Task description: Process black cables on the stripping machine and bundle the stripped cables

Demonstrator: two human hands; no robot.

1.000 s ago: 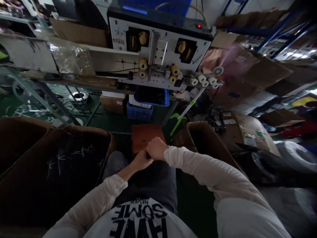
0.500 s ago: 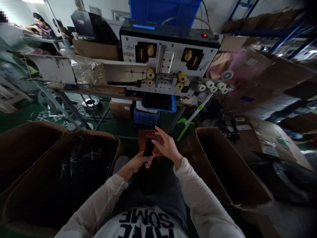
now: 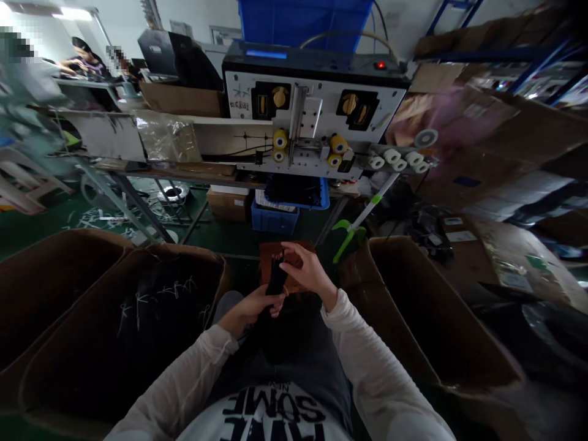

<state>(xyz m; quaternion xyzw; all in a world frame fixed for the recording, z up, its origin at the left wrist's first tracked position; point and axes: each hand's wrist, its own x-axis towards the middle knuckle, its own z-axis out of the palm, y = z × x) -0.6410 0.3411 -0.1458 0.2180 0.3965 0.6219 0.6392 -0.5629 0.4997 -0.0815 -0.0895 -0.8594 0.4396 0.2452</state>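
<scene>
A dark bundle of what look like black cables (image 3: pixel 276 277) stands nearly upright over my lap. My left hand (image 3: pixel 260 304) is wrapped round its lower part. At the bundle's upper end is my right hand (image 3: pixel 305 269), its fingers curved and thumb towards the top; whether they pinch a single strand is too small to tell. Beneath and behind the hands lies a reddish-brown surface (image 3: pixel 294 250). To the left, a large carton (image 3: pixel 220 269) holds dark bundles with white ties (image 3: pixel 141 300).
Ahead is a machine (image 3: pixel 321 110) with yellow rollers on a bench. A blue tray (image 3: pixel 325 195) sits below it. An open carton (image 3: pixel 386 288) stands at right, beside a green-footed stand (image 3: pixel 350 233). People sit at the far left.
My right hand has drawn in slightly at the bundle's top, its fingers more curled. My left hand still holds the bundle. The view has shifted a little.
</scene>
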